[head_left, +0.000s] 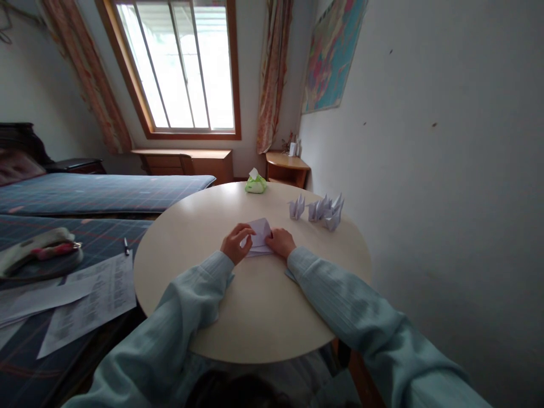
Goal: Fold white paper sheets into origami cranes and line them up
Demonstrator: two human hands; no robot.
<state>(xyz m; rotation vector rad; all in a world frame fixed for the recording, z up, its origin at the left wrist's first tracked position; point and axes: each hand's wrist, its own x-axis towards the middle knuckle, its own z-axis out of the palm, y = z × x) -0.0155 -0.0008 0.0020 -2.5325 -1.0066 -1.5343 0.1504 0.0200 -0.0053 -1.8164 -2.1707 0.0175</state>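
Note:
A sheet of white folded paper (260,228) lies on the round table (255,309) between my two hands. At its left side is my left hand (236,242), its thumb and index finger curled together on a paper edge. My right hand (282,241) grips the right edge, its fingers closed and partly hiding that side. Beyond my right hand stand several folded paper cranes (296,207), with a tight cluster of cranes (334,212) farther right.
A green tissue pack (255,183) sits at the table's far edge. Left of the table, a bed holds printed sheets (96,300), a pen (126,246) and a grey-and-red bag-like item (42,249). A wall (446,198) runs close along the right.

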